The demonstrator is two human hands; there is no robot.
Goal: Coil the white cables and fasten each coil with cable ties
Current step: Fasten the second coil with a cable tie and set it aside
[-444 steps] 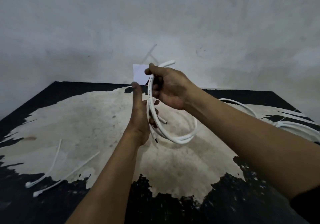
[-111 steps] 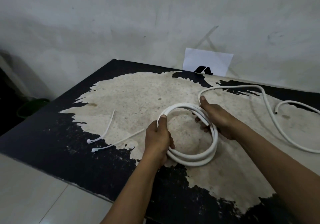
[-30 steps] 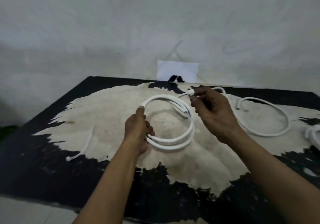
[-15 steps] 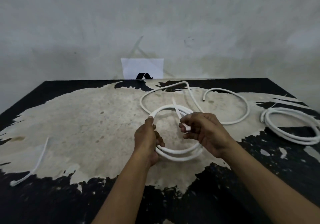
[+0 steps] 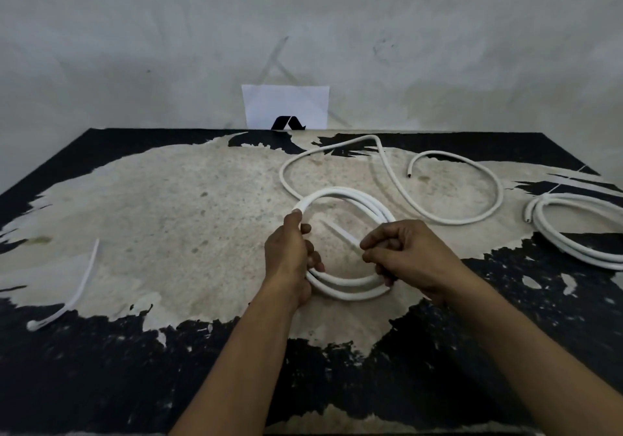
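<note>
A coil of white cable (image 5: 340, 193), made of several smooth, round turns lying together, is held just above the middle of the tabletop (image 5: 168, 213), between the two hands. Its left side is gripped by the left hand (image 5: 288, 257), with the thumb laid up along the outer turn. Its right side is hidden behind the right hand (image 5: 404, 253), whose curled fingers pinch a thin, flat white cable tie (image 5: 338, 231) that slants across the inside of the ring. Beyond the coil a loose length of cable (image 5: 445, 222) is spread in wide bends on the table. Whether it joins the held coil cannot be told. A second coil (image 5: 580, 199) lies at the right edge, well apart. A further cable tie (image 5: 82, 280) lies far to the left. The tabletop is black, its paint worn away to a rough, pale patch. A white paper card (image 5: 269, 105) with a black mark is propped against the grey wall (image 5: 135, 30).
</note>
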